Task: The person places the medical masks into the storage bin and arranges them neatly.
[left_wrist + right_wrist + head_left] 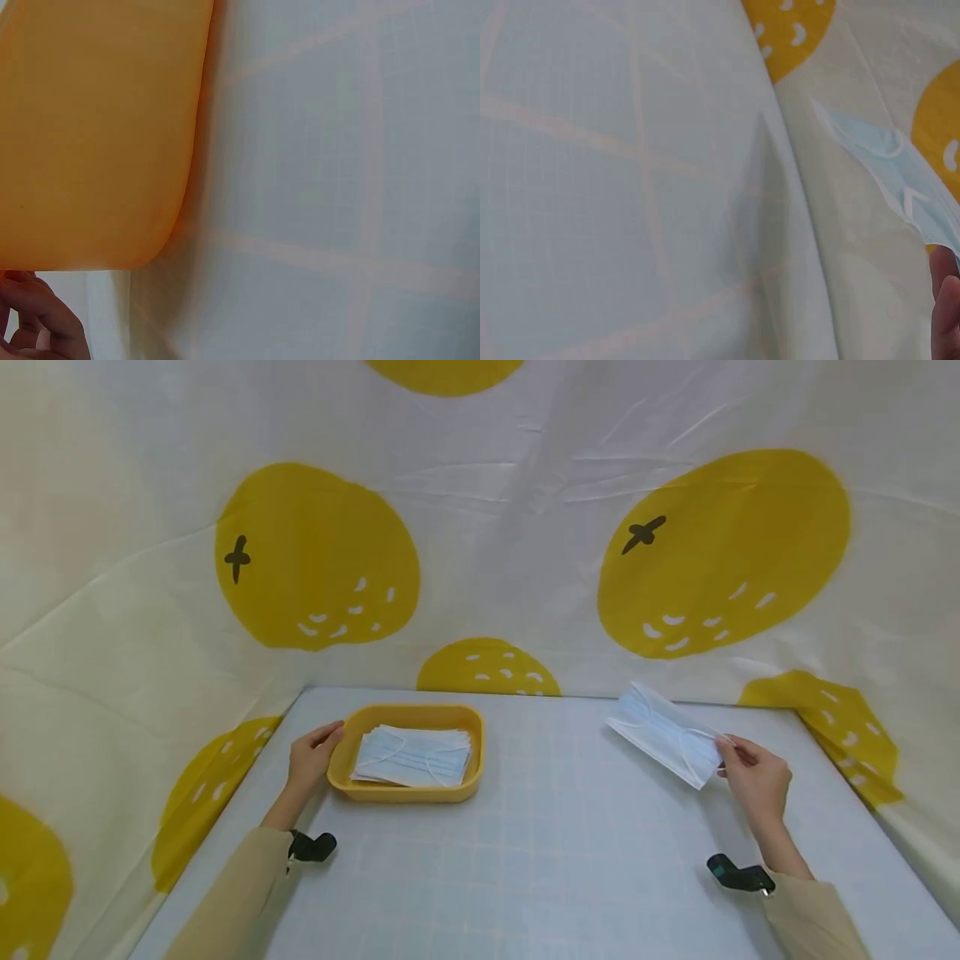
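Note:
A yellow tray (480, 752) with rounded corners stands at the back left of the table, holding a stack of light blue face masks (412, 756). My left hand (309, 760) grips the tray's left rim. In the left wrist view, bent fingers of the left hand (41, 319) show at the tray's (97, 135) end. Off to the right, my right hand (759, 777) pinches one pleated face mask (663, 735) by its near right end. That mask (900, 161) slants away from the fingertips, above the table, with its white ear loops showing.
A pale checked cloth (555, 860) covers the table. Behind and at both sides hangs a white curtain (510, 568) printed with yellow fruit, close along the table's edges. Black wrist devices (311, 846) sit at both beige sleeve cuffs.

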### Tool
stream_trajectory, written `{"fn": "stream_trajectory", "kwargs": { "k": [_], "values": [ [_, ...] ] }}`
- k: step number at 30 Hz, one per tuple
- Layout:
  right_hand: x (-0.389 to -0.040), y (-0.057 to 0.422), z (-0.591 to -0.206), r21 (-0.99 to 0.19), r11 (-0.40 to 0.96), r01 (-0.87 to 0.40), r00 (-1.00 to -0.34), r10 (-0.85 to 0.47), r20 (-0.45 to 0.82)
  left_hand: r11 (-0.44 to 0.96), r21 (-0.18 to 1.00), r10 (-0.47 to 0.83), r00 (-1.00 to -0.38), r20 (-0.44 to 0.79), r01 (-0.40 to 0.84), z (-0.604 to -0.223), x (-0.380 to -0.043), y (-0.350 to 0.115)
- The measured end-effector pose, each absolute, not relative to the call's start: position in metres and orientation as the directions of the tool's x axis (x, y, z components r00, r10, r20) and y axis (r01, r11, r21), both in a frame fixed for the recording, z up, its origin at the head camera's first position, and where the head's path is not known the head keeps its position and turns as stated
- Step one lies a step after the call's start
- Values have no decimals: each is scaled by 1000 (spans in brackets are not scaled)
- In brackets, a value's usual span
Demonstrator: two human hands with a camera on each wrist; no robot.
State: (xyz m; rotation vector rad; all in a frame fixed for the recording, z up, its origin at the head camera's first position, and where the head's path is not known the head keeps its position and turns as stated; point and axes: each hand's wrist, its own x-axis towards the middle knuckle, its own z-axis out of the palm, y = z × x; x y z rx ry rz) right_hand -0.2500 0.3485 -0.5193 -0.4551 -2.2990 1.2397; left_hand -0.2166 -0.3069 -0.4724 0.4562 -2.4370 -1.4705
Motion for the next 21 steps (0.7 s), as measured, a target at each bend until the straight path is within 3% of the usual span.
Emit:
{"fn": "stream_trajectory", "kwargs": {
  "k": [5,14,21],
  "values": [
    [-276,364,-559,-812,583,20,-813,482,326,428,892,-396,-917,42,-144,-471,-215,-308],
    [-263,330,-523,-865,498,-52,-835,454,312,421,898,-384,-922,46,-131,-472,-216,-308],
    [-289,332,-556,-797,593,-113,-803,418,425,422,896,-387,-921,41,-137,-473,-216,-307]
  ]
}}
